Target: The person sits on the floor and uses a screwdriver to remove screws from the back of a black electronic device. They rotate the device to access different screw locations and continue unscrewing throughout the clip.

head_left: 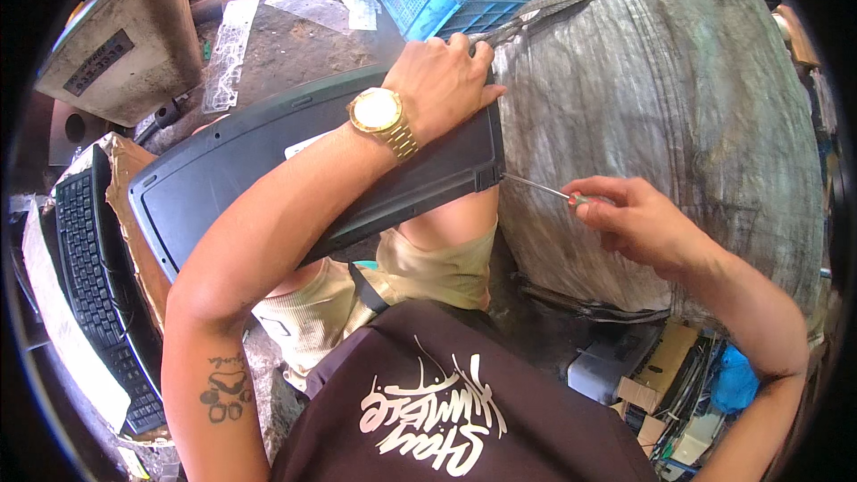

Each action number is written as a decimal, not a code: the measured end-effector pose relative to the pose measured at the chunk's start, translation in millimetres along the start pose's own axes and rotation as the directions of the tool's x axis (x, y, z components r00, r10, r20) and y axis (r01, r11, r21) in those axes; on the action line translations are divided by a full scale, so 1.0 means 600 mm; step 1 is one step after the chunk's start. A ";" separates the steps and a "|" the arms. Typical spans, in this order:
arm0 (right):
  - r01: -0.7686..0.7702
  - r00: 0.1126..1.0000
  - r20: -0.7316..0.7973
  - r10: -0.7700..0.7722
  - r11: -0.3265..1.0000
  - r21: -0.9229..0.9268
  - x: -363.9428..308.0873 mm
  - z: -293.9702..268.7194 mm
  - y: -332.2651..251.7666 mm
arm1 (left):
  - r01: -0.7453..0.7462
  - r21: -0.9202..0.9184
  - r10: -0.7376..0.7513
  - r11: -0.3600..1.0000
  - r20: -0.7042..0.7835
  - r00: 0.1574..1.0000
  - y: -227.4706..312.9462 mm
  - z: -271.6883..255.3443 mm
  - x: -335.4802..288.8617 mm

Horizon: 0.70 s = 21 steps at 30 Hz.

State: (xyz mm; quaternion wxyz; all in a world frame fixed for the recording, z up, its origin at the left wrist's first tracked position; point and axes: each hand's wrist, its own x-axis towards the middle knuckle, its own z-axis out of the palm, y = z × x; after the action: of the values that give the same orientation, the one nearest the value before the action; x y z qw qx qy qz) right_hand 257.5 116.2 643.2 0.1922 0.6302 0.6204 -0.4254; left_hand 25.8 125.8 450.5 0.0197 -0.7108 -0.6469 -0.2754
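Observation:
A long black keyboard [234, 165] lies underside up across my lap, slanting up toward the right. My left hand [442, 89] is closed over its far right corner, fingers hooked around the edge, with the forearm crossing above it. In my right hand [638, 223] is a screwdriver [537, 185] with a red and clear handle, mostly hidden by the fingers. Its thin metal shaft points left, and the tip meets the keyboard's right end near the near corner. Whether the tip sits in a gap there, I cannot tell.
A large grey woven sack [598, 107] bulges close on the right. Beyond stands a blue crate [420, 9] holding small coloured pieces. Clear plastic sheets [232, 54] lie on the floor near a dirty bin [147, 40]. Another black keyboard [87, 250] rests at left; cardboard boxes [671, 353] sit lower right.

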 end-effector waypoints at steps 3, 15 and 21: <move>0.059 0.993 -0.089 -0.080 0.975 -0.216 0.006 0.017 -0.012 | 0.013 -0.020 -0.013 1.000 0.002 1.000 -0.007 0.002 0.000; 0.315 0.793 0.192 -0.579 0.119 -0.942 0.003 -0.009 -0.033 | -0.333 -0.715 0.472 0.615 -0.006 0.882 0.093 0.005 -0.046; 0.215 0.757 0.320 -0.570 -0.245 -0.945 -0.006 0.004 -0.009 | -0.282 -0.750 0.461 0.598 0.034 0.887 0.099 0.043 -0.039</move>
State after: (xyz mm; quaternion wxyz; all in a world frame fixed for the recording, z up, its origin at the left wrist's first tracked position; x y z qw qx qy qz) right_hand 252.4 113.0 646.4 0.3532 0.0916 0.9082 0.2050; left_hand 90.1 104.9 438.7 -0.2795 -0.8047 -0.3180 -0.4162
